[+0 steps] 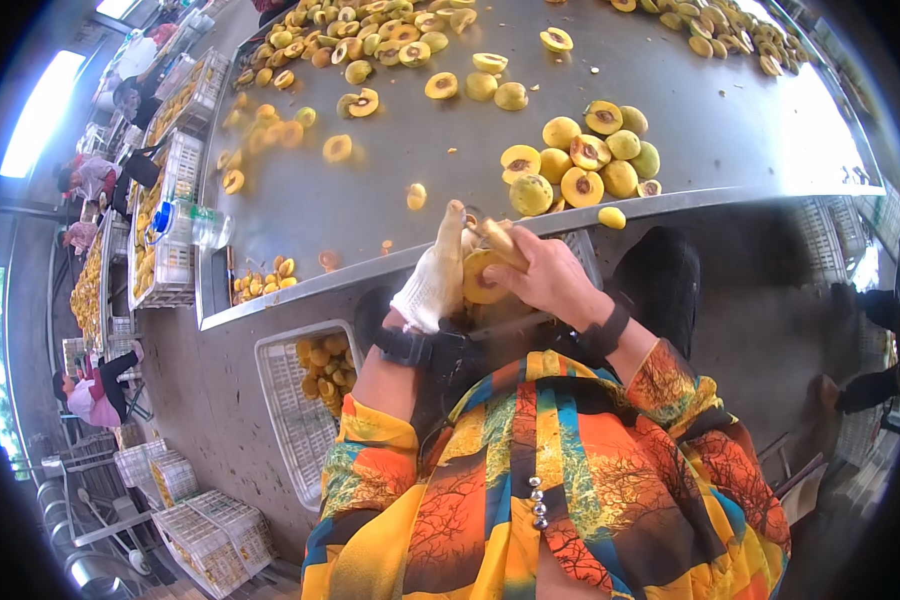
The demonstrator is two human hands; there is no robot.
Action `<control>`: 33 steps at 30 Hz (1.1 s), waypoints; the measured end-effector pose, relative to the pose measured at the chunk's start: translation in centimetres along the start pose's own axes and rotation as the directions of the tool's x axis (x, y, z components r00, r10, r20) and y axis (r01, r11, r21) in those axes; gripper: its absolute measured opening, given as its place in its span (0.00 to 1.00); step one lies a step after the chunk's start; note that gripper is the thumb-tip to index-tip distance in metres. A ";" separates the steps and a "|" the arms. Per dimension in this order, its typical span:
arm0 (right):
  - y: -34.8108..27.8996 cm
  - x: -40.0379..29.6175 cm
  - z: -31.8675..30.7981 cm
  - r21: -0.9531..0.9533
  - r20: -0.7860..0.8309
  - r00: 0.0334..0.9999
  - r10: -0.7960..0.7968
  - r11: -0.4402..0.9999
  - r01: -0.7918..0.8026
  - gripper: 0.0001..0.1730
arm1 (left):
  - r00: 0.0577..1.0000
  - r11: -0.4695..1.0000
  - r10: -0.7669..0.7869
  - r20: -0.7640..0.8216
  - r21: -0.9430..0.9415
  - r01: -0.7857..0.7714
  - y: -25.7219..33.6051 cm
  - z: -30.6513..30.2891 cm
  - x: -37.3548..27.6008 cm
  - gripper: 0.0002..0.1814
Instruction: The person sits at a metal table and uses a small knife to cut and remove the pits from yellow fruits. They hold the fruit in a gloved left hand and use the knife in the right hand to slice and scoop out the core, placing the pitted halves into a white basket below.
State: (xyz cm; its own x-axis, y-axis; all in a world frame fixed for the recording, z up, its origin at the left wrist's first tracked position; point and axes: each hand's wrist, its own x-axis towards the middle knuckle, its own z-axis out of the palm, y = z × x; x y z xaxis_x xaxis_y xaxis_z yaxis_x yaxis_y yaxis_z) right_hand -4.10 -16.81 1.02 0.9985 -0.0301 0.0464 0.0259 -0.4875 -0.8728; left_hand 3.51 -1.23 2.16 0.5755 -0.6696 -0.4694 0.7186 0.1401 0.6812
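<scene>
My left hand (436, 277), in a white knitted glove, holds a halved yellow peach (483, 276) by its left side, just off the table's near edge. My bare right hand (551, 274) grips the wooden handle of a small tool (504, 244); its thumb lies on the cut face of the peach half. A curved metal part shows at the tool's far end, near the gloved fingertips; its exact shape is unclear. Beyond the hands, a pile of whole-looking and halved peaches (582, 187) sits at the edge of the metal table (435, 166).
More peach halves (390, 34) lie across the far table. Small pieces (264, 282) fill its left corner. A white plastic crate (291, 420) with peaches stands on the floor at left. Several people sit by crates at far left; a person's legs (870, 390) show at right.
</scene>
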 end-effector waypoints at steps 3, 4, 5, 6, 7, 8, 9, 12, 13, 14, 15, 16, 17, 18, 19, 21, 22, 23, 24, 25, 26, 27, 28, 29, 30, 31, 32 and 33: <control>2.0 0.6 0.7 0.105 -0.065 0.984 0.166 0.982 -0.158 0.24 | 0.979 0.981 0.192 0.066 -0.029 -0.190 -1.0 -0.6 0.9 0.35; 2.5 1.1 1.3 0.245 -0.175 0.974 0.147 0.964 -0.102 0.21 | 0.949 0.947 0.316 -0.024 -0.053 -0.317 -1.5 -0.5 0.9 0.30; 2.9 1.1 1.6 0.375 -0.135 0.951 0.280 0.902 -0.212 0.21 | 0.927 0.929 0.370 -0.056 -0.008 -0.371 -1.8 -0.2 1.3 0.28; 1.7 1.2 2.1 0.491 -0.063 0.914 0.400 0.810 -0.321 0.21 | 0.900 0.905 0.425 -0.099 0.034 -0.424 -2.1 0.0 1.2 0.26; 0.7 1.0 2.5 0.589 0.018 0.862 0.506 0.691 -0.419 0.21 | 0.868 0.878 0.479 -0.133 0.080 -0.472 -2.3 0.2 1.3 0.24; 0.4 0.7 3.2 0.549 -0.006 0.877 0.481 0.735 -0.399 0.22 | 0.836 0.876 0.482 -0.260 0.132 -0.464 -2.5 -0.1 1.7 0.24; 0.3 0.3 3.9 0.371 -0.113 0.915 0.388 0.871 -0.323 0.22 | 0.798 0.869 0.492 -0.348 0.149 -0.471 -2.1 0.9 1.1 0.24; 1.2 -0.9 4.7 0.108 -0.278 0.946 0.165 0.984 -0.140 0.22 | 0.701 0.803 0.595 -0.394 0.262 -0.534 -2.1 0.4 1.2 0.25; 0.8 -1.3 4.2 0.079 -0.252 0.953 0.166 0.985 -0.151 0.22 | 0.675 0.781 0.624 -0.394 0.293 -0.551 -2.2 0.3 1.5 0.25; 0.5 -1.7 4.0 0.049 -0.226 0.960 0.167 0.986 -0.160 0.22 | 0.648 0.758 0.652 -0.393 0.324 -0.566 -2.4 0.2 1.5 0.25; 0.4 -2.0 4.0 0.025 -0.215 0.964 0.159 0.987 -0.158 0.22 | 0.707 0.809 0.587 -0.394 0.282 -0.515 -2.3 0.5 1.4 0.25; 0.2 -2.2 4.1 0.001 -0.203 0.967 0.152 0.988 -0.155 0.22 | 0.761 0.855 0.518 -0.391 0.240 -0.459 -2.2 0.9 1.1 0.25; 0.1 -2.3 4.2 -0.022 -0.191 0.971 0.145 0.988 -0.152 0.22 | 0.809 0.896 0.445 -0.384 0.200 -0.397 -2.2 1.1 1.0 0.25; 0.3 -2.1 4.5 0.005 -0.176 0.970 0.168 0.985 -0.170 0.22 | 0.853 0.928 0.371 -0.367 0.109 -0.356 -2.5 0.6 1.4 0.25; 0.4 -1.9 4.4 0.029 -0.190 0.969 0.157 0.988 -0.154 0.22 | 0.875 0.935 0.344 -0.341 0.041 -0.352 -3.0 -0.1 1.9 0.26; 0.7 -1.6 4.2 0.075 -0.213 0.968 0.132 0.990 -0.118 0.22 | 0.910 0.937 0.296 -0.289 -0.097 -0.336 -3.7 -1.1 2.4 0.27; 0.6 -1.6 3.8 0.105 -0.184 0.974 0.131 0.988 -0.113 0.22 | 0.937 0.943 0.260 -0.234 -0.146 -0.298 -2.6 1.0 1.1 0.30; 0.4 -1.6 3.5 0.131 -0.157 0.975 0.155 0.982 -0.135 0.22 | 0.941 0.944 0.245 -0.232 -0.162 -0.286 -2.6 1.0 1.1 0.30; 0.0 -1.4 3.3 0.157 -0.125 0.978 0.170 0.976 -0.149 0.22 | 0.943 0.943 0.238 -0.234 -0.175 -0.282 -2.3 0.9 1.0 0.30; -0.2 -1.3 3.3 0.182 -0.093 0.979 0.183 0.969 -0.164 0.22 | 0.944 0.942 0.232 -0.237 -0.189 -0.279 -2.2 0.8 0.9 0.30; -0.2 -1.4 3.2 0.132 -0.095 0.979 0.180 0.977 -0.167 0.22 | 0.927 0.925 0.263 -0.269 -0.202 -0.321 -2.5 0.6 1.3 0.29; -0.1 -1.7 3.1 0.083 -0.096 0.979 0.179 0.982 -0.171 0.22 | 0.913 0.920 0.293 -0.284 -0.176 -0.350 -2.7 0.6 1.4 0.29; -0.1 -1.9 3.2 0.034 -0.097 0.979 0.177 0.984 -0.174 0.22 | 0.898 0.914 0.322 -0.298 -0.150 -0.377 -2.8 0.6 1.5 0.29; -0.1 -2.1 3.4 0.014 -0.086 0.981 0.175 0.985 -0.174 0.21 | 0.883 0.907 0.351 -0.311 -0.123 -0.404 -2.8 0.5 1.5 0.29; -0.2 -2.3 3.4 -0.007 -0.077 0.981 0.176 0.984 -0.177 0.21 | 0.869 0.900 0.364 -0.336 -0.115 -0.421 -2.9 0.5 1.6 0.28; -0.2 -2.5 3.5 -0.028 -0.069 0.982 0.178 0.983 -0.180 0.21 | 0.857 0.894 0.388 -0.338 -0.088 -0.440 -3.0 0.4 1.6 0.28; -0.1 -2.7 3.6 -0.040 -0.080 0.982 0.170 0.984 -0.173 0.20 | 0.846 0.887 0.413 -0.339 -0.062 -0.458 -3.1 0.3 1.5 0.27; 0.1 -2.7 3.8 -0.052 -0.091 0.983 0.161 0.985 -0.166 0.20 | 0.833 0.879 0.438 -0.337 -0.035 -0.476 -3.1 0.2 1.6 0.27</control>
State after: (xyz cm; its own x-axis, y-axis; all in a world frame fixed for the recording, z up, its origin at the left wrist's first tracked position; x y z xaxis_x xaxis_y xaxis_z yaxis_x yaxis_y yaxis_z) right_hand -6.62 -13.46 -1.03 0.9810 -0.1875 -0.0501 -0.1424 -0.5203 -0.8420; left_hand 2.10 -2.85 -0.58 0.9259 -0.2507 -0.2826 0.3714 0.4672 0.8024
